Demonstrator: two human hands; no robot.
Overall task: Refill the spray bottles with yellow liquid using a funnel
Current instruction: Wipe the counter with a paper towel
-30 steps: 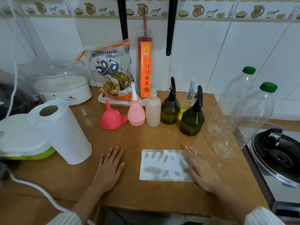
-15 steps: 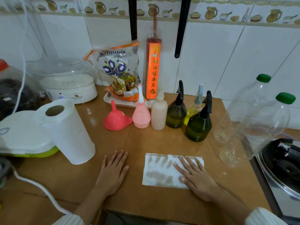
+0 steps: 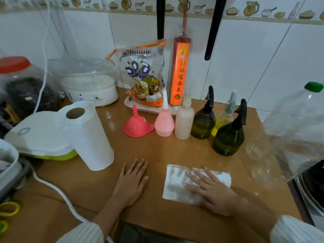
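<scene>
At lower centre of the frame the left hand (image 3: 130,183) lies flat on the table (image 3: 157,151); right of it the right hand (image 3: 213,192) lies flat on a paper sheet (image 3: 177,183). Above them, mid-frame, stand in a row a funnel (image 3: 137,126), two squeeze bottles (image 3: 164,122) and three spray bottles (image 3: 228,135). A paper roll (image 3: 87,135) stands at centre left; large plastic bottles (image 3: 298,130) fill the right edge.
</scene>
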